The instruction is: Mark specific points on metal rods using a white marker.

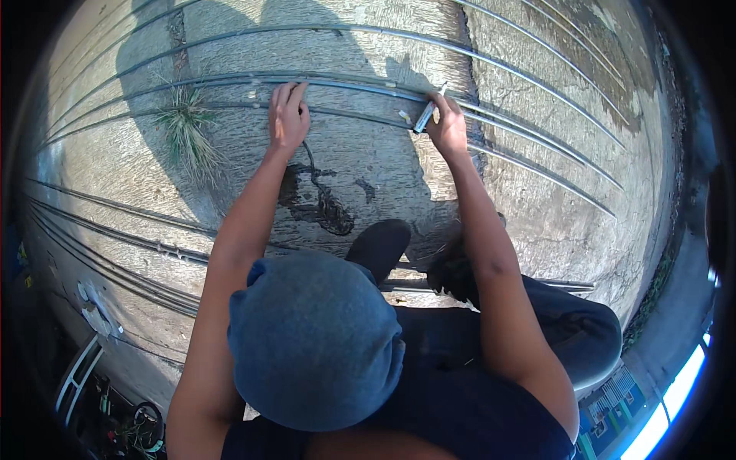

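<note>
My left hand [289, 115] curls its fingers over a long thin metal pipe [353, 87] that lies across the concrete. To the right, my right hand [451, 126] grips a small white-and-dark tube [424, 117] between thumb and fingers. A narrow pale tip [444, 88] points away from me above that hand, close to the same pipe. Whether the tip touches the pipe, I cannot tell. Just left of the tube lies a small white and yellow scrap [405, 116]. Below my left hand, a dark cord-like strand leads down to a tangled dark clump [331, 215] on a wet patch.
Several more pipes run roughly parallel, beyond my hands and nearer at the left [115, 230]. A grass tuft [186, 126] grows left of my left hand. My dark shoe [379, 249] and a rounded blue cloth shape [314, 337] cover the ground nearer me.
</note>
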{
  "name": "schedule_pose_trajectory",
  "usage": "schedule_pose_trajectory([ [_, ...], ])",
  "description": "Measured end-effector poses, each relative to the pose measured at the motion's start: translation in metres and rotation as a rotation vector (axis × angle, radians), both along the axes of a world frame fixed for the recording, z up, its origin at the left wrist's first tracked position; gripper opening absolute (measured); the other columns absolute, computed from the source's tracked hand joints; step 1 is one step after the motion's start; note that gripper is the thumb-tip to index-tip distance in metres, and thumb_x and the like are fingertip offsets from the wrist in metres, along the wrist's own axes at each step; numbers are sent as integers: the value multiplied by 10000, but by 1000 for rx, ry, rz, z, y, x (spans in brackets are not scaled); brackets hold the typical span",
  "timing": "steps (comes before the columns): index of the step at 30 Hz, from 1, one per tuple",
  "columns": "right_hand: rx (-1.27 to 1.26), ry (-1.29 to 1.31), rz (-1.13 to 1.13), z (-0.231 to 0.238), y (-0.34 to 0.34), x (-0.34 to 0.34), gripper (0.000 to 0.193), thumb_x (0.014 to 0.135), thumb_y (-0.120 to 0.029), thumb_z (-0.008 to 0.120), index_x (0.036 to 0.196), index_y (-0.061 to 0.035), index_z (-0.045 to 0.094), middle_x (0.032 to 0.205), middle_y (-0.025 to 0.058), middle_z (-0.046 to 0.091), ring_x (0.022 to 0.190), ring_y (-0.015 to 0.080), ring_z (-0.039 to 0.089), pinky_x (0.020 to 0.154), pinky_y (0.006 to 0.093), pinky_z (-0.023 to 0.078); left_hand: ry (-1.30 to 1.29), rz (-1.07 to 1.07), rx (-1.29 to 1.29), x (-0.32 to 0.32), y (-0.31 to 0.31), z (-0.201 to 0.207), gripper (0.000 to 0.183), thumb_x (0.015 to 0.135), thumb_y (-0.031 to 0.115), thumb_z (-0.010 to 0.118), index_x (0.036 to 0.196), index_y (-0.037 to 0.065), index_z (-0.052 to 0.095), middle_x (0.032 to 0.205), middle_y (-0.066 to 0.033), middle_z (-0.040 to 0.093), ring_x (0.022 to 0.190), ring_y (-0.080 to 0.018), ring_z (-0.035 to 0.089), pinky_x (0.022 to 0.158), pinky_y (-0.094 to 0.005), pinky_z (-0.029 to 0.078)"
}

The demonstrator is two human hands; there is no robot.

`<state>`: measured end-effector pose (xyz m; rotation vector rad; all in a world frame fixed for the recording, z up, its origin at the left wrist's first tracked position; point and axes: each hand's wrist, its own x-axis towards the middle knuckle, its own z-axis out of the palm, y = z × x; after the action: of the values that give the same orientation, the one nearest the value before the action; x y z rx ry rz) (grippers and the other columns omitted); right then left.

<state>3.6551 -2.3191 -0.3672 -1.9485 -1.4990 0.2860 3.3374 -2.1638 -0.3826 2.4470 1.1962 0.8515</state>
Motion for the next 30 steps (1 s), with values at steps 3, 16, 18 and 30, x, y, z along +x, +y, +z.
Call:
schedule_pose_trajectory([
  [3, 58, -101, 72, -6, 5, 3, 314, 817, 33, 615, 1098, -100, 662, 974, 144, 703, 923, 364, 640, 835, 460, 519, 12, 3, 25, -1, -6, -6, 383, 836, -42, 596, 1209, 19, 660, 1191, -175, 585, 1173, -388, 520, 1016, -496, 425],
  [16, 40, -155, 309, -4, 59, -57, 281, 781, -5, 662, 1039, -116, 634, 826, 133, 688, 856, 337, 664, 716, 457, 541, -278, 161, -200, -25, 31, 36, 242, 948, 20, 534, 1125, 6, 699, 1005, -185, 689, 901, -364, 663, 805, -395, 531],
  [18, 53, -133, 332, 0, 84, -94, 261, 802, -28, 657, 1044, -121, 628, 833, 127, 690, 860, 341, 666, 711, 457, 541, -162, 303, -362, -34, 37, 46, 250, 990, 113, 550, 1171, 24, 698, 904, -191, 703, 784, -344, 685, 713, -396, 529],
  [30, -176, 104, 224, 20, 64, -61, 388, 758, -80, 770, 1117, -118, 627, 1026, 154, 728, 968, 375, 707, 823, 466, 565, 155, 288, -414, -73, 30, 46, 300, 987, 222, 577, 1170, 19, 701, 975, -210, 727, 908, -381, 709, 821, -437, 543],
])
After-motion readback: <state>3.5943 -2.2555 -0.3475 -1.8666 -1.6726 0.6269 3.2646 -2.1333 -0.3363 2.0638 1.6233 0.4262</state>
